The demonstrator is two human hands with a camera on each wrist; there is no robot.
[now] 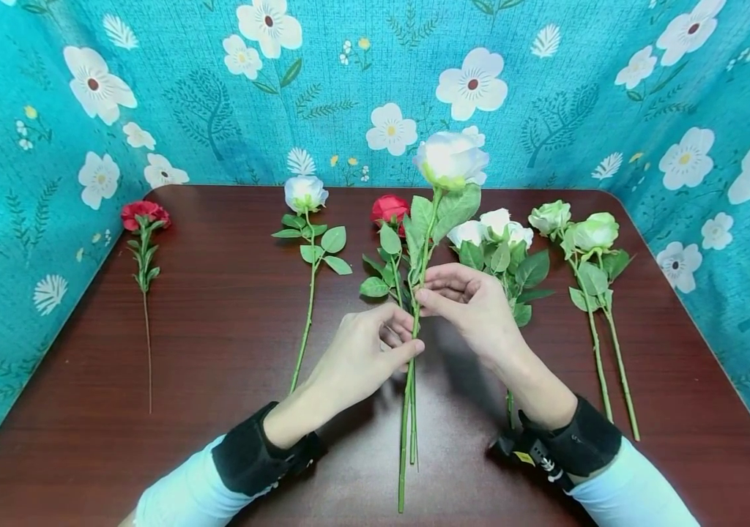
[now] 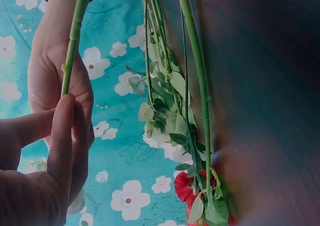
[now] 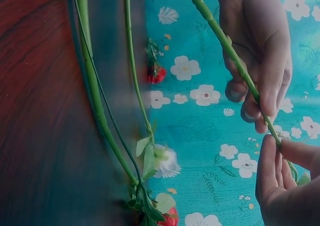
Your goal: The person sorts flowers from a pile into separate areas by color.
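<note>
A white rose [image 1: 452, 159] stands nearly upright above the table, lifted by both hands. Thumb and fingers of my left hand [image 1: 365, 351] pinch its green stem [image 2: 72, 41] around the middle. Higher up, just under the leaves, my right hand [image 1: 477, 311] pinches the same stem, which slants between the hands in the right wrist view [image 3: 235, 58]. Behind it a red rose [image 1: 388, 208] lies on the table, its leaves and stem partly hidden by the white rose and my left hand.
Left of the hands lies another white rose [image 1: 305, 194], and farther left a red carnation [image 1: 146, 216]. To the right are a cluster of white roses [image 1: 496, 227] and pale green roses [image 1: 595, 233]. A blue flowered curtain [image 1: 348, 95] borders the dark wooden table [image 1: 230, 307].
</note>
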